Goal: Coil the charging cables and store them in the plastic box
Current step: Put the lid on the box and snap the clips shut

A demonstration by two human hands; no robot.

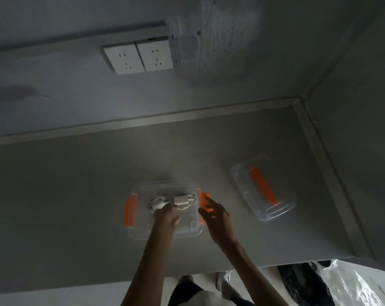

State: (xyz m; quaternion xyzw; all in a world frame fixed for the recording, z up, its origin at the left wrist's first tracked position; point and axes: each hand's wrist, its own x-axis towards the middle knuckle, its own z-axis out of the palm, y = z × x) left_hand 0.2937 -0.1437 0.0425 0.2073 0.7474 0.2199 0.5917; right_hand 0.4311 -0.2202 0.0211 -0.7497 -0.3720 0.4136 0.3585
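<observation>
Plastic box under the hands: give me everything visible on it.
The plastic box is clear, rectangular with rounded corners, and stands open on the grey counter. Orange latches sit on its two short sides. Inside lie a white charger and coiled white cable. The left hand reaches in at the cable; the right hand is at the right latch, contact unclear.

Grey table w/ clear plastic box, lid to its right.

Under my left hand the box is clear, glossy plastic with orange plastic latches. The table beneath looks matt, smooth grey. Right of my right hand, the lid is glossy clear plastic.
</observation>
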